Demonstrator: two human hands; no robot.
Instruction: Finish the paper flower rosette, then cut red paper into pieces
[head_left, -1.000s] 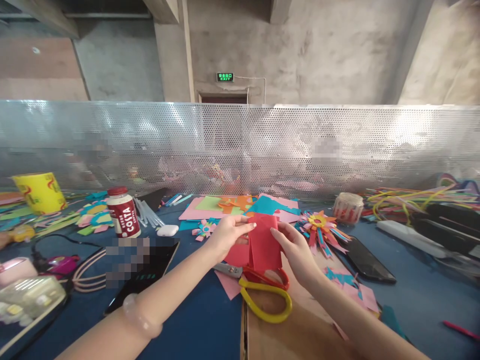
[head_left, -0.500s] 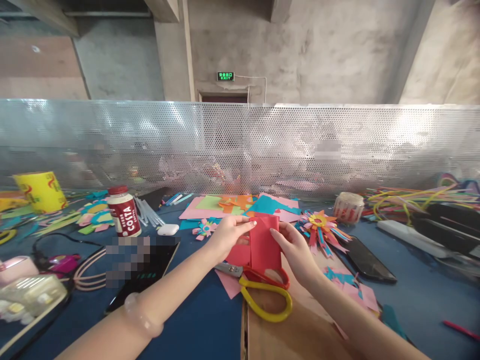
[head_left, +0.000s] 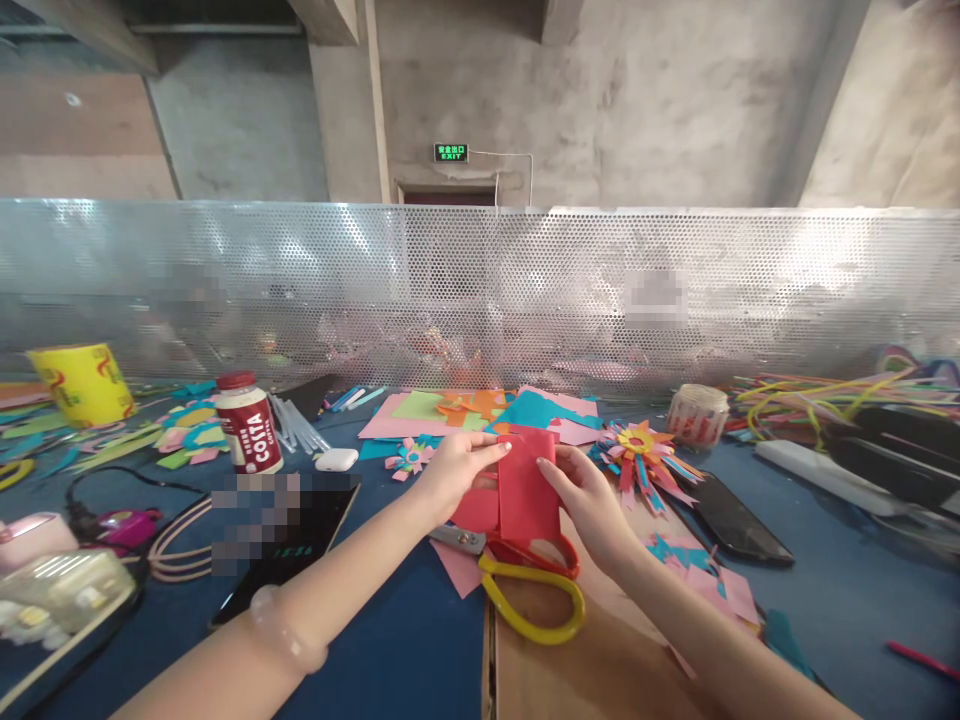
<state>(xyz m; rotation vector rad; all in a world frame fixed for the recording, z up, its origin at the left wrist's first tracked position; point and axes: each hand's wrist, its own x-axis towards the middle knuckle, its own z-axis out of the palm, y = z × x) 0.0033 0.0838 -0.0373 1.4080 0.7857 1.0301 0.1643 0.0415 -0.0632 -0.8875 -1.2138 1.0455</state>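
Far left on the blue bench (head_left: pixel 405 660) we record a yellow printed cylinder (head_left: pixel 81 387), upright. To its right stands a red-capped COSTA bottle (head_left: pixel 250 428), with clear sticks (head_left: pixel 300 425) just beside it. Nearer us lies a dark tablet (head_left: pixel 319 525), partly masked by pixelation; a white earbud case (head_left: pixel 337 459) sits near its upper corner. Next, a small pink-and-blue paper flower (head_left: pixel 411 457) lies near our left hand (head_left: pixel 452 478), whose thumb and fingers pinch the upper left of the red folded paper (head_left: pixel 529 490). We note this paper at centre, held up between both hands. Below it, and partly overlapped by it in view, are scissors (head_left: pixel 517 573) with one red and one yellow handle. Our right hand (head_left: pixel 583 488) grips the paper's right edge; the hands are apart, joined only by the paper. Beyond the right hand we log a multicoloured paper flower (head_left: pixel 639 448), a glass jar (head_left: pixel 697 416), a black smartphone (head_left: pixel 740 518) and, farthest right, a loose bundle of coloured strands (head_left: pixel 810 400).
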